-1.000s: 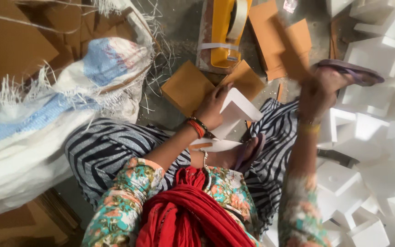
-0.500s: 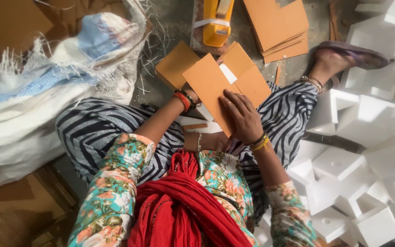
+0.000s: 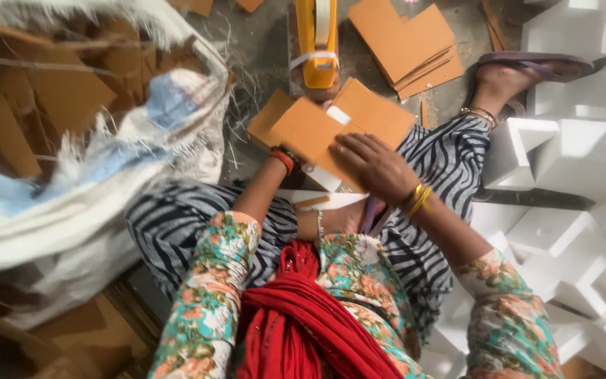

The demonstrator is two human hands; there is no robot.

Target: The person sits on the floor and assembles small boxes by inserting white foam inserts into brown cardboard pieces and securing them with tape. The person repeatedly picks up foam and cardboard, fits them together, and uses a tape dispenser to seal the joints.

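Concrete floor (image 3: 261,42) w/ foam blocks (image 3: 562,161); right hand (image 3: 373,165) flat on brown card (image 3: 317,133), left hand hidden beneath.

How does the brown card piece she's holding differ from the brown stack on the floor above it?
The held card piece sits at the lap, pressed flat by the right hand, with the left hand mostly hidden beneath it; the floor stack lies untouched beside the yellow tape dispenser. The held piece shows a white patch; the stack shows none. The held piece looks like one unit; the stack is several loose layers. Both are flat, orange-brown card.
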